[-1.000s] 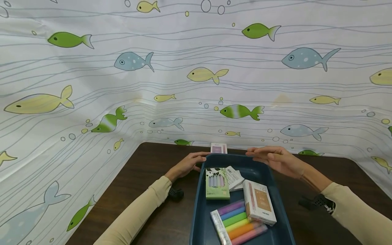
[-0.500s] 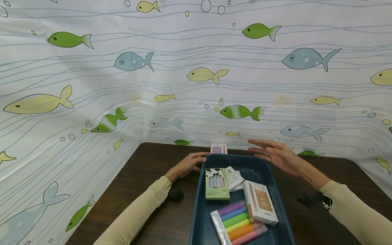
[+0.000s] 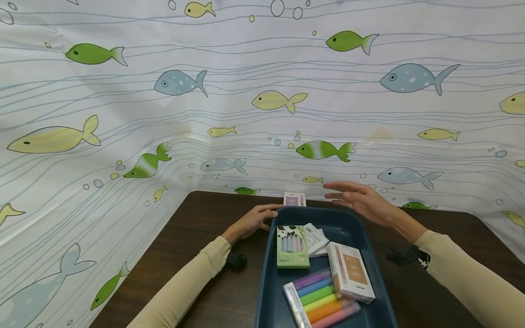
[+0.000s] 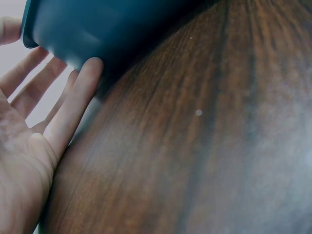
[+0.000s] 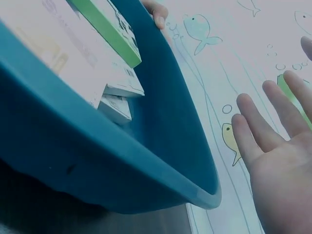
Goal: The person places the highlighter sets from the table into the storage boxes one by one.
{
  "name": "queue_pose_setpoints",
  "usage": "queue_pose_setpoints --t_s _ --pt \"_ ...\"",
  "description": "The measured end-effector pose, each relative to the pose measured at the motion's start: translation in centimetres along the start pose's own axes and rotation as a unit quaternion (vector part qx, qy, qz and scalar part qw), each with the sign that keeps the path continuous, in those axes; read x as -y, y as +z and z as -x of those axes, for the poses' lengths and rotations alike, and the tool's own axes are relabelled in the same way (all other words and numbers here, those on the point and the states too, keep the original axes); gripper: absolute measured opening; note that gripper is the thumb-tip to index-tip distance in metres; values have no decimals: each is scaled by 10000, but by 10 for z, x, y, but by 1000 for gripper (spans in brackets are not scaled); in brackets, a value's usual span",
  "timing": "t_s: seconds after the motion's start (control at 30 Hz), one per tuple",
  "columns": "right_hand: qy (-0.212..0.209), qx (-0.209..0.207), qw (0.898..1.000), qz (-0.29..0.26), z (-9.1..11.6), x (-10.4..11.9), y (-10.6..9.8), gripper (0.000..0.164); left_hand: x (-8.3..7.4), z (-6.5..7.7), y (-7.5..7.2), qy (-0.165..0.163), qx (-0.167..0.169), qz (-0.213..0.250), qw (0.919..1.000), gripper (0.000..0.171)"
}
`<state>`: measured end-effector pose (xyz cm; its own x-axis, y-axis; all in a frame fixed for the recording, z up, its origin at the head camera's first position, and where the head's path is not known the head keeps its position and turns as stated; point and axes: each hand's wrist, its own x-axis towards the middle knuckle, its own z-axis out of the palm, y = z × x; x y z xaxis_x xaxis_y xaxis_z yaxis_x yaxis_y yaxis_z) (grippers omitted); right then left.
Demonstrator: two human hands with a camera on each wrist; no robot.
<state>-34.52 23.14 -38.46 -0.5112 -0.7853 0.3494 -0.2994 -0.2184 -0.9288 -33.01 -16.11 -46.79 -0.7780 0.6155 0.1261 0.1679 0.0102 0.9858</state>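
Note:
My left hand (image 3: 251,222) rests at the far left corner of a dark blue plastic bin (image 3: 266,278), thumb at its rim. In the left wrist view its fingers (image 4: 73,107) lie fairly straight, one tip against the bin's outer wall. My right hand (image 3: 365,200) is raised, empty, above and beyond the far right corner, its fingers spread. Inside the bin lie a green box (image 3: 292,248) with a cow print, a white and brown box (image 3: 352,272), small white boxes (image 3: 315,239) and a clear pack of thick coloured markers (image 3: 321,300).
A white and pink box (image 3: 294,199) stands behind the bin at the table's far edge. The dark wooden table (image 3: 197,237) extends on both sides of the bin. A fish-patterned sheet (image 3: 229,109) hangs behind and at the left.
My right hand has risen away from the bin's rim and then shifted slightly left, its fingers spreading. My left hand and the bin have stayed in place.

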Motion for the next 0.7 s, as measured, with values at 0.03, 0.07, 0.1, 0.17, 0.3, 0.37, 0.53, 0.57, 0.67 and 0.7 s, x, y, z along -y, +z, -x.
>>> queue_pose_setpoints --t_s 0.03,0.07,0.1,0.17,0.3,0.37,0.53,0.57,0.67,0.7 --pt "0 -41 9999 115 -1 -1 -1 46 0 0 0 -14 -14 1 10000 51" --pt "5 -94 9997 234 -1 -2 -3 46 0 0 0 -14 -20 11 10000 51" --pt "8 -148 9993 352 -1 -2 -4 45 0 0 0 -14 -29 7 10000 52" --pt "17 -231 9979 612 -1 -3 -7 44 -1 0 1 -22 -36 -3 10000 53" --pt "77 -285 9940 1054 -2 -5 -12 42 -1 -1 -1 -3 -54 -1 10000 50" --pt "138 -319 9907 1317 -3 -5 -14 41 -1 -2 -1 17 -68 13 10000 47" --pt "287 -532 9842 1662 -5 -6 -23 38 0 -4 -2 47 -84 51 9999 42" --pt "298 -554 9836 1691 -5 -7 -26 38 0 -4 -2 45 -88 51 9999 42" --pt "339 -593 9831 1697 -3 -11 -33 38 1 -4 -1 10 -110 13 9999 41" --pt "346 -591 9835 1675 -2 -12 -35 38 2 -3 -1 -8 -109 -1 9999 41"
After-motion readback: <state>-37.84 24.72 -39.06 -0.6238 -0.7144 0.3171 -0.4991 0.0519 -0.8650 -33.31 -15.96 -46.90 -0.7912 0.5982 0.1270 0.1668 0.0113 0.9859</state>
